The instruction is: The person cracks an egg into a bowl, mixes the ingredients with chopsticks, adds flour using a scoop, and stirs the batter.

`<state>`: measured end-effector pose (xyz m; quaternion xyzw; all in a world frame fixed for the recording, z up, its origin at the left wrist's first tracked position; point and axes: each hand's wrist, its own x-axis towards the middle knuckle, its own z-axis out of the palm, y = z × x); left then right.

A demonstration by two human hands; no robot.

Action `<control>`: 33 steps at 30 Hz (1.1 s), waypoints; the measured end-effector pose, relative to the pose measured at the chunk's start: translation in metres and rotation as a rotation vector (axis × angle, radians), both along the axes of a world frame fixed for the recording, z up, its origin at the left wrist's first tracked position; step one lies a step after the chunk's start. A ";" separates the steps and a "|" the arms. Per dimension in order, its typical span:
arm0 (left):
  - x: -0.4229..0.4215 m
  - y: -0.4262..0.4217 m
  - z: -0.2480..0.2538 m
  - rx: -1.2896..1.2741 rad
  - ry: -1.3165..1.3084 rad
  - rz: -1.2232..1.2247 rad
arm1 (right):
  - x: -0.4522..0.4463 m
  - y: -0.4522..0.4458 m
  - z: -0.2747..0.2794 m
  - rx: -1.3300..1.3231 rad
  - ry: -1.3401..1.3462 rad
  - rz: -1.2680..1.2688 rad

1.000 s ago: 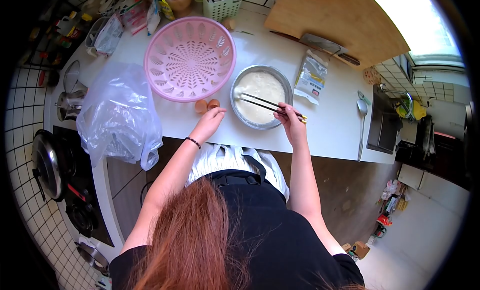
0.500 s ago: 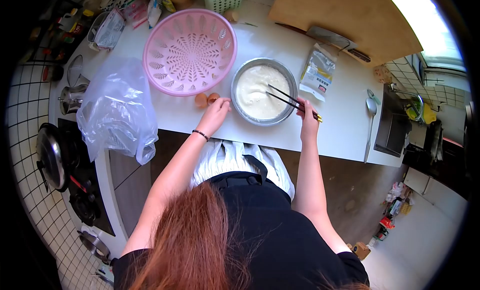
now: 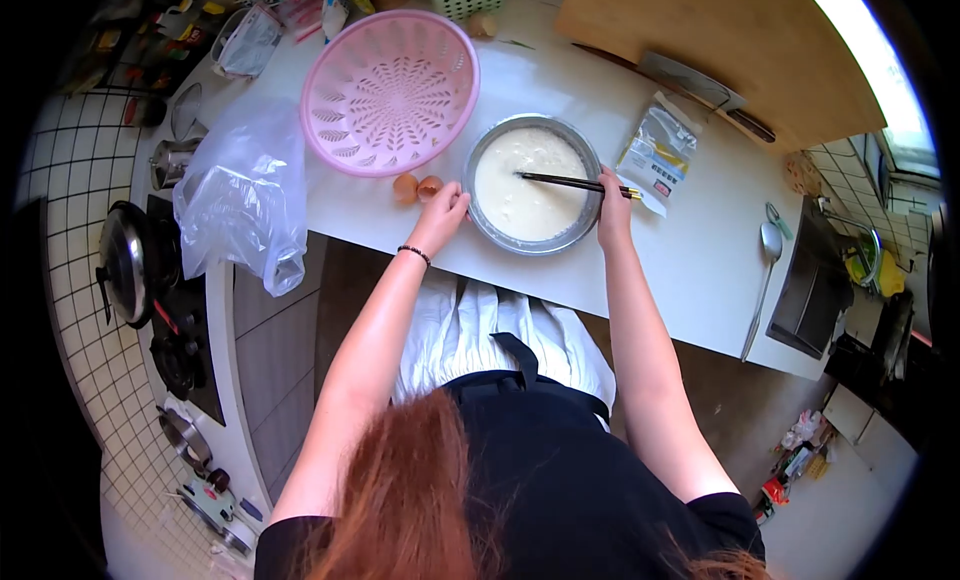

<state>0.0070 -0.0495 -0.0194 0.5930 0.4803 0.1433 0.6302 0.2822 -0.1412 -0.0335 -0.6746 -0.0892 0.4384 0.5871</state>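
Observation:
A round metal bowl (image 3: 478, 220) of creamy white batter (image 3: 525, 202) stands on the counter before me. At its left rim, my left hand (image 3: 443, 216) is closed with the fingers curled against the edge. My right hand (image 3: 614, 208) is at the opposite rim, closed around dark chopsticks (image 3: 560, 181) with gold ends. The chopsticks lie nearly level across the right half of the bowl, their tips in the batter. Two cracked eggshells (image 3: 406, 188) sit just beyond my left hand. A silver-and-white packet (image 3: 658, 152) lies to the right of the bowl.
A pink perforated basket (image 3: 392, 92) and a clear plastic bag (image 3: 245, 195) occupy the left side. A cutting board (image 3: 730, 50) leans at the back right. Further right are a long metal spoon (image 3: 769, 248) and the sink (image 3: 812, 290); a stove (image 3: 195, 325) is left.
My left hand has moved right to the bowl's rim. My right hand has come against the right rim, and the chopsticks have gone from slanted to nearly level. The view has shifted slightly.

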 end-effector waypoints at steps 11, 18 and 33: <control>-0.008 -0.097 0.028 -0.073 -0.147 0.411 | -0.018 -0.007 0.045 0.006 -0.035 0.141; -0.061 -0.174 0.066 0.044 -0.240 0.659 | -0.073 -0.013 0.088 0.068 -0.070 0.391; -0.299 -0.403 0.130 0.276 -0.196 1.387 | -0.415 -0.089 0.150 0.131 0.069 1.071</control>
